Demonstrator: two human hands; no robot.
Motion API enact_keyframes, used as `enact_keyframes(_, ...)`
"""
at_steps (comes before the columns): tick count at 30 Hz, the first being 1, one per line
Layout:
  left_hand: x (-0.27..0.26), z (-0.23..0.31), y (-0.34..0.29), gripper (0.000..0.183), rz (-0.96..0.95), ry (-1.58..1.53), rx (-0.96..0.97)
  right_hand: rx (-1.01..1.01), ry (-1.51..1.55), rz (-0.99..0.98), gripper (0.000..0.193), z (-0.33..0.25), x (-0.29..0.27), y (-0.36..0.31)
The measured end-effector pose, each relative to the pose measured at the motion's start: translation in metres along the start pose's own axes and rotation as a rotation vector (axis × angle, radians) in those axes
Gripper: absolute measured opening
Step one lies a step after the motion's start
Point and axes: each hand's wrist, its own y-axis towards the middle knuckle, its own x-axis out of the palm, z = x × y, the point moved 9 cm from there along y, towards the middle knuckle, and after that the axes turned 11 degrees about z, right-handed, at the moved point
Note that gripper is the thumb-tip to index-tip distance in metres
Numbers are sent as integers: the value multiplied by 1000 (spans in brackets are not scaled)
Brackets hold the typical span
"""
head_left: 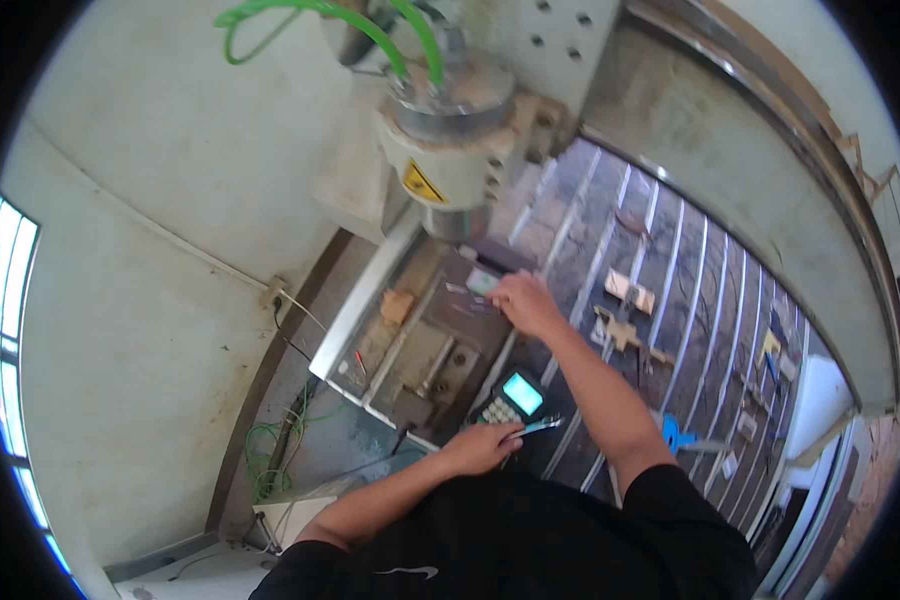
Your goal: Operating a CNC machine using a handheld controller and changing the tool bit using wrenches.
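Observation:
My left hand [480, 448] is closed round a shiny metal wrench [542, 426], whose head sticks out to the right. Just beyond it lies a handheld controller [511, 399] with a lit screen and pale round buttons. My right hand [526, 301] reaches farther out, its fingertips pinched together at a small pale, greenish rectangular piece [483, 281]. Whether those fingers grip this piece or something smaller is too blurred to tell. Several small thin bits [458, 290] lie beside it on a dark surface. Above hangs the machine's spindle head [450, 150] with green hoses.
A slotted machine bed [690, 300] stretches to the right. On it lie wooden pieces [622, 331] and a blue tool [676, 434]. A tan block [396, 306] and a red stick [361, 362] are at the left. Green cable [262, 455] coils on the floor.

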Motion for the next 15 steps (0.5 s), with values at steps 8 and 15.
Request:
enact_keyframes(8, 67, 6, 5, 33, -187, 269, 184, 652, 598, 248, 23, 74, -84, -130)
enact_keyframes(15, 138, 5, 11, 31, -314, 397, 419, 516, 187, -308, 60, -26, -48, -318)
